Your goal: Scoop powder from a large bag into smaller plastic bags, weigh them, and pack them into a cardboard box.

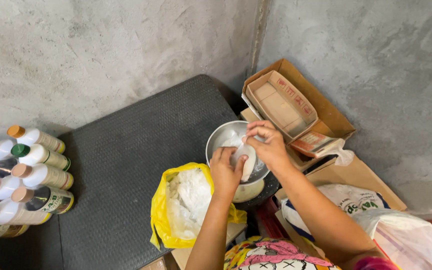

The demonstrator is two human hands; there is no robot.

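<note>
Nearest the camera, the yellow bag (163,220) of white powder lies open on the dark tabletop (121,165), just left of the left hand (226,172). Beyond it, over the metal bowl (221,137), both hands close on a small white packet (246,157): the left hand's fingers pinch its lower end from the near side, while the right hand (268,145) grips its upper end from the far right, so the packet's long axis runs roughly away from the camera. Farther off, cardboard boxes (286,105) rest against the concrete wall, and capped bottles (31,175) lie well apart at far left.
</note>
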